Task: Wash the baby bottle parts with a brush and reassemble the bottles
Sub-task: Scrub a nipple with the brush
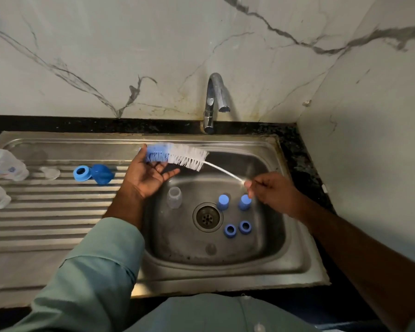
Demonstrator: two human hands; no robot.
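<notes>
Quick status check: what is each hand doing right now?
Left hand: open, palm up, fingertips touching the bottle brush head.
Right hand: closed, pinching the brush's wire handle end.

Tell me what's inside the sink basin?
Inside the sink basin: a clear bottle, two blue caps, two blue rings and the drain. The right hand partly covers one cap.

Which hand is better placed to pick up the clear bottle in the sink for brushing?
Left. The left hand is open, only touching the brush bristles, just above the bottle. The right hand pinches the brush handle.
</notes>
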